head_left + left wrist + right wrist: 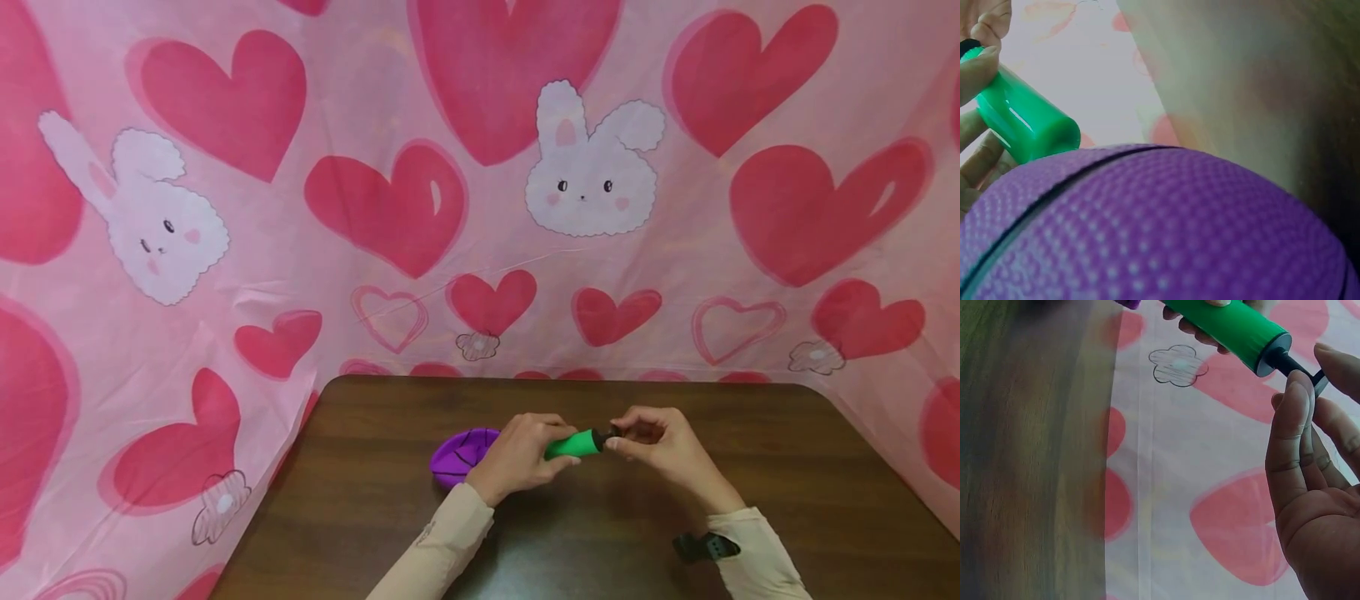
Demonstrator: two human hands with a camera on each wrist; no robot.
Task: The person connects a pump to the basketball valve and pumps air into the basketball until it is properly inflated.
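Head: 2 hands on 1 grn pump.

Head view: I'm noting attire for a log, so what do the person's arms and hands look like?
The left sleeve and right sleeve are long and cream-coloured. A dark strap-like item shows at the right cuff. The left hand and right hand wear no gloves.

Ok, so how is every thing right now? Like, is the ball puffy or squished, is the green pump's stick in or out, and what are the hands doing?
Purple ball: caved in on top, not fully round
Green pump: held, tilted
Black rod: sticking out of the pump, at least partly
Left hand: gripping the pump
Right hand: fingers at the rod's end
Pink cloth: hanging, creased in places
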